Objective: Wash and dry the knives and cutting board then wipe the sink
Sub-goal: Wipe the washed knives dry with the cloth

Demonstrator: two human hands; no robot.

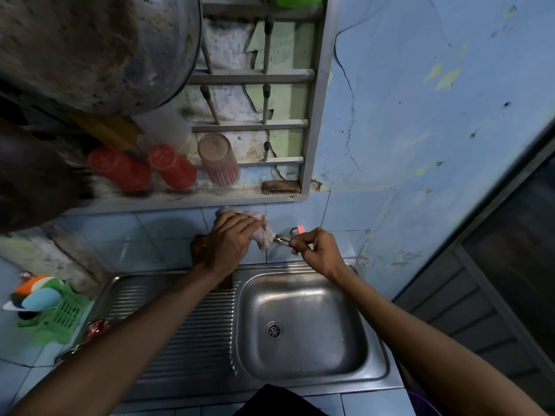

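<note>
My left hand (229, 238) grips a pale crumpled cloth (262, 232) up against the tiled wall, above the sink's back rim. My right hand (318, 250) pinches the small tap (283, 239) with a red handle (301, 228) that sticks out of the wall. The cloth touches the tap's end. A brown wooden cutting board (223, 282) leans against the wall behind my left forearm, mostly hidden. The steel sink basin (303, 349) lies below, with its drain (274, 330) in the middle. No knife shows.
A ribbed steel drainboard (192, 331) lies left of the basin. A green basket (64, 316) with sponges stands far left. The wall rack holds two red cups (172, 166), a clear glass (219, 160) and a brush (280, 187). A large metal pot (90, 46) hangs top left.
</note>
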